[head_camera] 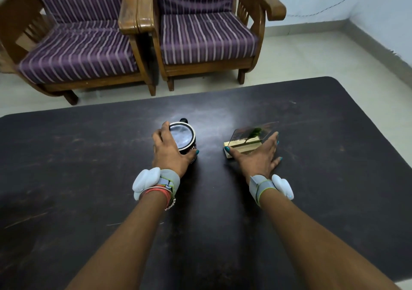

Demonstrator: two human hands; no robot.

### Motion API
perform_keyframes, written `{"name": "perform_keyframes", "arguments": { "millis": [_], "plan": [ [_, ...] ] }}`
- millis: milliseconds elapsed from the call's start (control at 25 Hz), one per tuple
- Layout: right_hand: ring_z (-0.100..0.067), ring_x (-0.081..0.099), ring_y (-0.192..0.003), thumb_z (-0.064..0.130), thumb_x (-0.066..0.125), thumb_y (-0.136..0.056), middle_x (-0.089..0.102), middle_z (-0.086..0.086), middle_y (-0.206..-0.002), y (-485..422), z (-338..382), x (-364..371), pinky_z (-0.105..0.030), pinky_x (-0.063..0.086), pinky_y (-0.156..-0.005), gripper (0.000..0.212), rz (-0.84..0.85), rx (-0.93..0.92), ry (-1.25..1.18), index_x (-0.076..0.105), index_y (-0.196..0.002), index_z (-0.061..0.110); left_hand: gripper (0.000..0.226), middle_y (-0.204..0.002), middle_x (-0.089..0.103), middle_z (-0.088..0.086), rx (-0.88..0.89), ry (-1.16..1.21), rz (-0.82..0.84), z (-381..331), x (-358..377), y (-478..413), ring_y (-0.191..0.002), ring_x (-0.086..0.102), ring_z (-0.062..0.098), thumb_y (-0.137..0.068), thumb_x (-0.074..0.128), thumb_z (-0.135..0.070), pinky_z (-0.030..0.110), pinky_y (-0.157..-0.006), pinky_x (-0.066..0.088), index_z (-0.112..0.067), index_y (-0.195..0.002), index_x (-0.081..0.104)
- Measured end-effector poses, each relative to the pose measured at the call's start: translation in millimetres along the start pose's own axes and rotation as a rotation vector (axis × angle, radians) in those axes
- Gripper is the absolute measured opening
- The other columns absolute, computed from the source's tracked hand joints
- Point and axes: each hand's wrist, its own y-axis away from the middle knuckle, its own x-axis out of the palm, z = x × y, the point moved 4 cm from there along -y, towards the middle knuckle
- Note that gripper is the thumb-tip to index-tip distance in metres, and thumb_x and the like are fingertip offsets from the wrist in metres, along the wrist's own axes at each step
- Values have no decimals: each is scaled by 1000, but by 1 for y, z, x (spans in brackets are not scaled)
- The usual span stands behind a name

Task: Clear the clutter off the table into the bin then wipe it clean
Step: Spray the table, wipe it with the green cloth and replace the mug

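Note:
On the dark table (89,156) stands a black mug (184,134) with a pale inside, its handle pointing away from me. My left hand (169,151) grips the mug from the left, fingers round the far rim and thumb on the near side. To the right is a clear plaque (252,132) showing a green plant, set in a light wooden base (236,144). My right hand (258,158) is spread with straight fingers at the plaque's near side, thumb touching the wooden base. I cannot see a bin or a cloth.
Two wooden armchairs (200,40) with purple striped cushions stand on the pale floor just beyond the table's far edge. A white wall (379,11) runs along the right. Both my wrists wear grey bands with white devices.

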Motion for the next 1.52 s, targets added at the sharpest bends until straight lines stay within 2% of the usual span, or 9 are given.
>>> {"name": "perform_keyframes", "arguments": {
  "millis": [160,320,640,1040,1360,1520],
  "plan": [
    [-18,2,-150,59,84,-53,6,-6,-162,-2,10,2,-51,-2,-118,145,19,-41,-16,-12,-152,14,100,-145,25,5,13,29,-17,0,2,-3,-130,42,30,-69,83,-27,38,-105,37,-20,-148,22],
    [-21,6,-150,64,81,-53,9,-11,-161,9,16,13,-54,1,-117,149,7,-8,39,-17,-150,9,100,-145,25,5,16,35,-14,-2,1,-2,-130,42,30,-69,83,-27,37,-106,37,-20,-148,22],
    [-25,19,-146,52,79,-62,18,-12,-157,10,16,24,-55,3,-117,134,-54,16,138,-9,-152,6,100,-145,25,5,47,3,10,-4,2,-4,-128,44,31,-70,82,-29,38,-105,39,-19,-149,21],
    [-26,29,-141,62,76,-59,26,-12,-154,27,18,29,-51,15,-115,135,-100,6,208,-2,-152,3,98,-145,25,2,33,-109,7,-9,7,11,-123,49,31,-69,80,-40,40,-92,46,-25,-147,22],
    [-27,22,-145,59,77,-62,18,-14,-157,40,17,24,-54,9,-116,135,-37,13,196,-7,-151,2,107,-146,24,2,7,-125,2,-10,6,23,-127,45,29,-66,82,-43,43,-90,47,-24,-149,17],
    [-28,14,-148,63,77,-61,9,-16,-159,45,14,15,-52,7,-117,139,30,7,147,-10,-151,2,115,-149,22,4,-5,-61,17,-8,0,27,-134,39,29,-64,83,-45,41,-99,43,-23,-151,12]
  ]
}}
